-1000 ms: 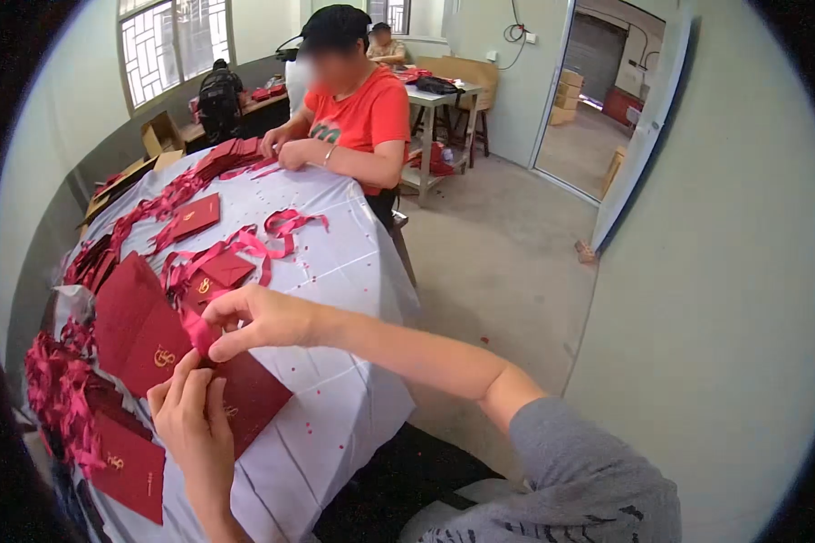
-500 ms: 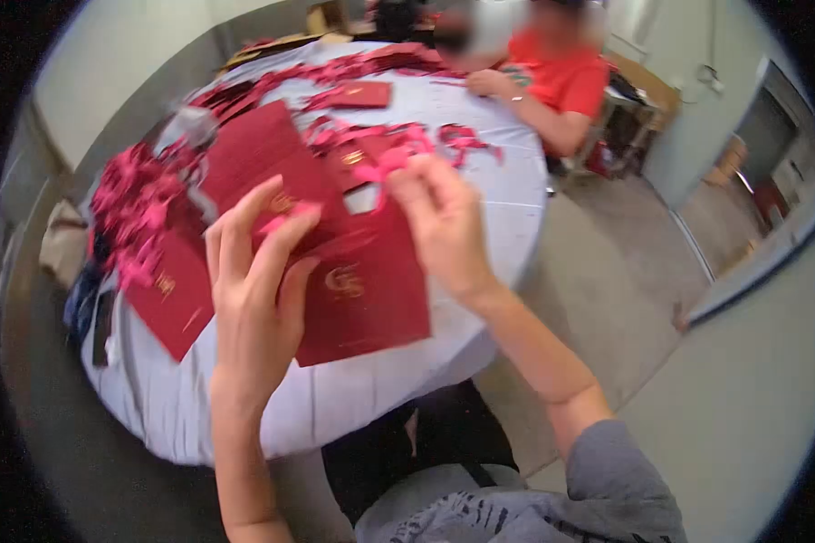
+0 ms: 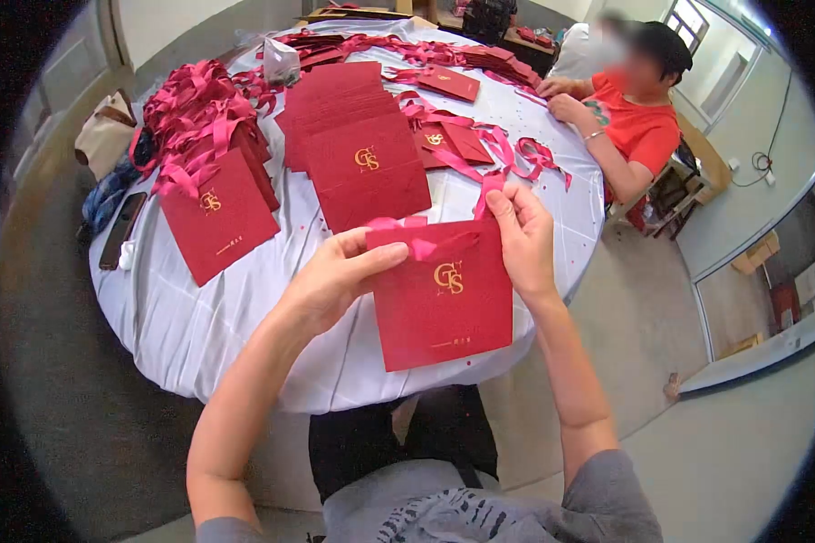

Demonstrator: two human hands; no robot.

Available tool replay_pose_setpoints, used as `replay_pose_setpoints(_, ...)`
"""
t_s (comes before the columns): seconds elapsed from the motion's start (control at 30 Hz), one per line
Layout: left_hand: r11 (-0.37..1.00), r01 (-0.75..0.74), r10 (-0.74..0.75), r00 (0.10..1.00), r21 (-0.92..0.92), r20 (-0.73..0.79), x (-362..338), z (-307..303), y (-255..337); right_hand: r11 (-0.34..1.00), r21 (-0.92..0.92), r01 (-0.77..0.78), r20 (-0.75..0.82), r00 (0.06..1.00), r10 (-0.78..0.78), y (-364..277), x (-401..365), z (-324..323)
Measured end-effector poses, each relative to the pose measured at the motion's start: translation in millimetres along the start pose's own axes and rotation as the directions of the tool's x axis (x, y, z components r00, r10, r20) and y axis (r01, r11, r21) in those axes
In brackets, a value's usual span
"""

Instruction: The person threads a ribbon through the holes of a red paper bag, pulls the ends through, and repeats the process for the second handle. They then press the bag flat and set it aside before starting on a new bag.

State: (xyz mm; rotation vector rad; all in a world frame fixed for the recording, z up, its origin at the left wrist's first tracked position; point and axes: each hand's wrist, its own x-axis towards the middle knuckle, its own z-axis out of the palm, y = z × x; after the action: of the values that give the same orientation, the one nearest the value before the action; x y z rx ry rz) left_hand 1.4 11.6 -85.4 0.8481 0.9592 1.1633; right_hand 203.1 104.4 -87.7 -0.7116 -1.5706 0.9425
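Observation:
A small dark-red paper gift bag (image 3: 444,317) with gold lettering hangs in front of me, just over the near edge of the table. My left hand (image 3: 335,276) is closed on its upper left edge, thumb across the front and fingers partly hidden behind. Up at the right corner, my right hand (image 3: 525,240) pinches a pink ribbon (image 3: 486,197) between thumb and fingers. More of that ribbon lies across the bag's top. Just beyond is an overlapping stack of red bags (image 3: 358,136), lying flat.
On the round table's white cloth (image 3: 290,362), ribboned bags (image 3: 217,217) are heaped at left, beside a black object (image 3: 122,231). Another ribboned bag (image 3: 448,83) lies farther back. A co-worker in a red shirt (image 3: 638,136) sits at the far right, hands on the table.
My left hand has come down from beside the ribbon onto the bag's upper left edge. My right hand still pinches ribbon, now close to the right corner. The view has shifted.

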Motion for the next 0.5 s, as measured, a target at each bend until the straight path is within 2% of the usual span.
replay_pose_setpoints(0.07, 0.993, -0.071, 0.074, 0.997, -0.095, 0.028, 4.9, 2.6, -2.1, 0.996, -0.093, -0.01, 0.05, 0.999, 0.014, 7.2, -2.8, -1.7)
replay_pose_setpoints(0.13, 0.996, -0.064, 0.067, 0.997, -0.063, 0.038, 14.5, -1.4, -10.7, 0.995, -0.097, -0.035, 0.08, 0.996, 0.043, 11.4, -1.1, -5.8)
replay_pose_setpoints(0.2, 0.981, -0.188, 0.19, 0.981, -0.043, 0.048, 17.9, 2.0, -19.3, 0.983, -0.135, -0.125, 0.171, 0.974, 0.147, 13.8, 3.0, -10.7)
replay_pose_setpoints(0.23, 0.985, -0.157, 0.161, 0.986, -0.075, 0.043, 15.5, 3.5, -20.5, 0.982, -0.143, -0.126, 0.174, 0.973, 0.15, 11.2, 4.7, -12.5)
replay_pose_setpoints(0.27, 0.984, -0.156, 0.16, 0.986, -0.084, 0.042, 14.4, 3.5, -19.8, 0.849, -0.52, 0.095, 0.152, 0.988, -0.018, 6.4, 6.3, -14.6)
replay_pose_setpoints(0.3, 0.985, -0.149, 0.153, 0.987, -0.084, 0.051, 13.7, 3.4, -19.7, 0.534, -0.803, 0.265, 0.2, 0.963, -0.178, -1.4, 8.1, -14.4)
replay_pose_setpoints(0.33, 0.986, -0.142, 0.147, 0.987, -0.084, 0.059, 13.9, 2.9, -20.9, 0.554, -0.772, 0.312, 0.193, 0.945, -0.264, -10.4, 11.9, -10.3)
replay_pose_setpoints(0.37, 0.986, -0.139, 0.144, 0.988, -0.092, 0.057, 15.7, 1.6, -22.7, 0.551, -0.773, 0.313, 0.199, 0.946, -0.258, -14.6, 16.1, -6.4)
replay_pose_setpoints(0.43, 0.983, -0.177, 0.18, 0.982, -0.056, 0.05, 19.4, -1.1, -27.6, 0.608, -0.651, 0.454, 0.413, 0.884, -0.219, -19.0, 21.4, 2.4)
replay_pose_setpoints(0.47, 0.983, -0.175, 0.178, 0.983, -0.061, 0.049, 19.7, -1.5, -29.7, 0.628, -0.65, 0.428, 0.444, 0.884, -0.143, -20.5, 21.7, 10.5)
replay_pose_setpoints(0.5, 0.982, -0.173, 0.179, 0.982, -0.08, 0.064, 19.9, -1.7, -31.0, 0.625, -0.652, 0.43, 0.448, 0.883, -0.141, -19.0, 21.8, 15.1)
